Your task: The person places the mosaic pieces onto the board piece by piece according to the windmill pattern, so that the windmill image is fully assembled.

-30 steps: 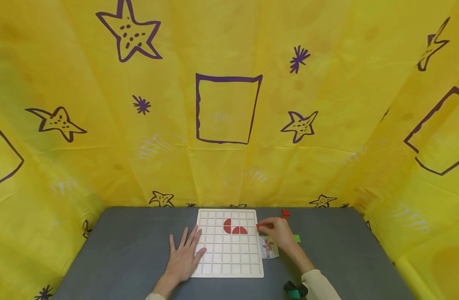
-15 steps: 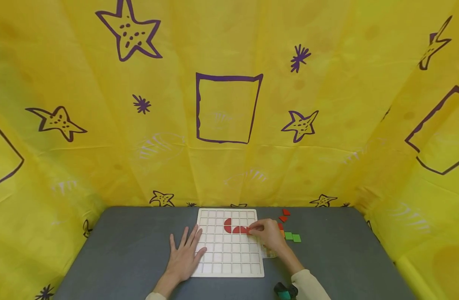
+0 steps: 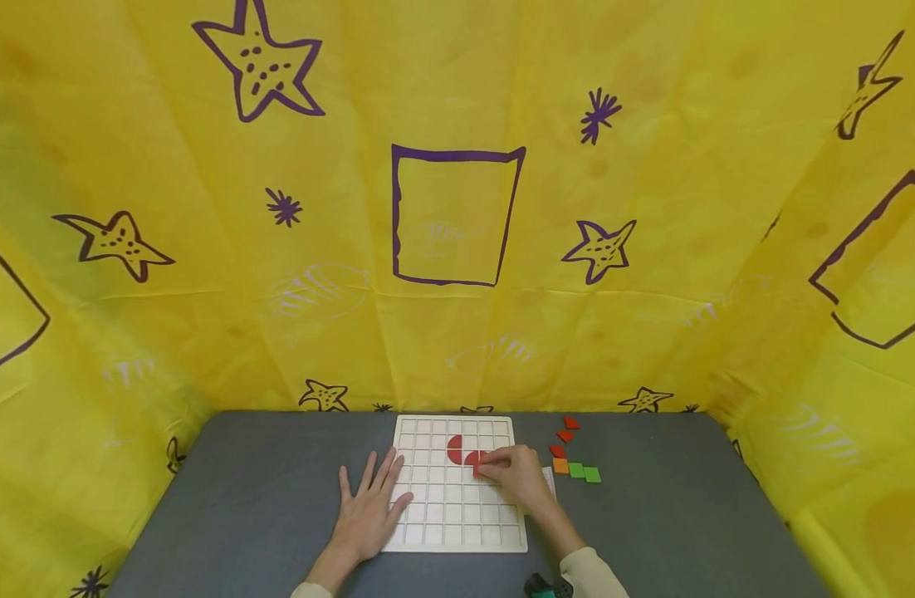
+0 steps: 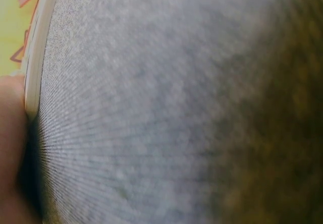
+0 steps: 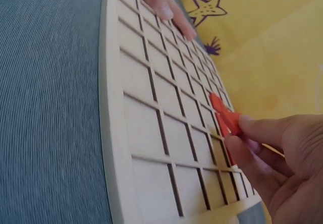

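Observation:
A white board with a grid of square cells (image 3: 453,507) lies on the table. Flat on its left edge rests my left hand (image 3: 368,513), fingers spread; the left wrist view catches only a part of that hand (image 4: 11,133) beside the board's edge (image 4: 36,62). Over the board, my right hand (image 3: 519,477) pinches a small red tile (image 5: 232,122) between thumb and fingertips. The tile is close over the cells, just below the red rounded tiles (image 3: 455,449) that sit in the grid. My right fingers partly cover the tiles there.
Right of the board, loose red tiles (image 3: 558,452), an orange square tile (image 3: 560,466) and green square tiles (image 3: 592,475) lie on the grey table (image 3: 674,507). A printed card (image 3: 550,480) shows partly behind my right hand. Yellow cloth (image 3: 457,349) hangs behind the table.
My right hand has moved left with the red tile, from beside the board's right edge to over its cells, uncovering the loose tiles at right. My left hand has stayed put.

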The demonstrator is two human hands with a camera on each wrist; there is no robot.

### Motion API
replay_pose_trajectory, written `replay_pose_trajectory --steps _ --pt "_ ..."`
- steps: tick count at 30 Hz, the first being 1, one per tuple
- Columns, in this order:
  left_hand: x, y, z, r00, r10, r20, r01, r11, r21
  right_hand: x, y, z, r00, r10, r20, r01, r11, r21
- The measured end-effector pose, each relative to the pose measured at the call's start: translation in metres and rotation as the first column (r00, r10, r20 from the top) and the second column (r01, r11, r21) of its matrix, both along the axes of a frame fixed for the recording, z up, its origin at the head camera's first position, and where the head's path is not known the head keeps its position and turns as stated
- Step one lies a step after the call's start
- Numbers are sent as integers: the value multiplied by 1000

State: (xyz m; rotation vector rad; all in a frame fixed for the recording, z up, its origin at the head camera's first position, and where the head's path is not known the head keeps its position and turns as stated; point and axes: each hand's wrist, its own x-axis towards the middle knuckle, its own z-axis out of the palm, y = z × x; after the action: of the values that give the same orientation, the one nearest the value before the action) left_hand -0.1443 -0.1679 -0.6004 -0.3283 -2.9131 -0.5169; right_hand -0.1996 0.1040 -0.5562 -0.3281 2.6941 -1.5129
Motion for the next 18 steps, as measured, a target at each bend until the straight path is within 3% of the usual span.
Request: replay_pose_trajectory --steps 8,18 --pt "2 0 2 1000 0 12 0 1000 5 0 -10 -4 1000 -30 6 30 1000 -3" --pt "0 -1 5 999 14 48 -13 999 -34 -1 -16 -4 1000 -21 21 19 997 73"
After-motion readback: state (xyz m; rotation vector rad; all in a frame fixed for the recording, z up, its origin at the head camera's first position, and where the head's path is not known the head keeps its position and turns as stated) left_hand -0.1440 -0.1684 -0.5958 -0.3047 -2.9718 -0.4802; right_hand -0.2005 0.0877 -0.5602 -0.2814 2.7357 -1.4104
